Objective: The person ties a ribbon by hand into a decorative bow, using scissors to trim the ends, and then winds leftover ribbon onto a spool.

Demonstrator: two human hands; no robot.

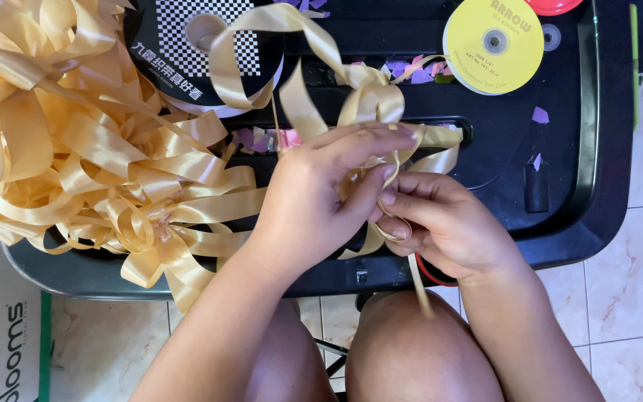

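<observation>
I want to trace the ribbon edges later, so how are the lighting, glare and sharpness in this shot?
Head view: even, soft daylight; the left hand, right hand and gold ribbon loops are sharp; mild sheen on the finished bows; faint glare on the black tray; the thin strand over the knee looks slightly soft.

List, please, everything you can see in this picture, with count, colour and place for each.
bow: one, gold ribbon loops, centre, held in both hands
thin strip: one, gold, hanging below the right hand
bow pile: several finished, gold, left on the tray
tray: one, black, under everything
checkered spool: one, black and white, top centre-left
yellow spool: one, top right
red item: one, top edge, mostly cut off
paper scraps: several, purple and pink, scattered on tray
box: one, white and green, bottom left
floor: pale tiles, right and bottom
left hand: centre
right hand: right of centre
knees: two, bottom centre
</observation>
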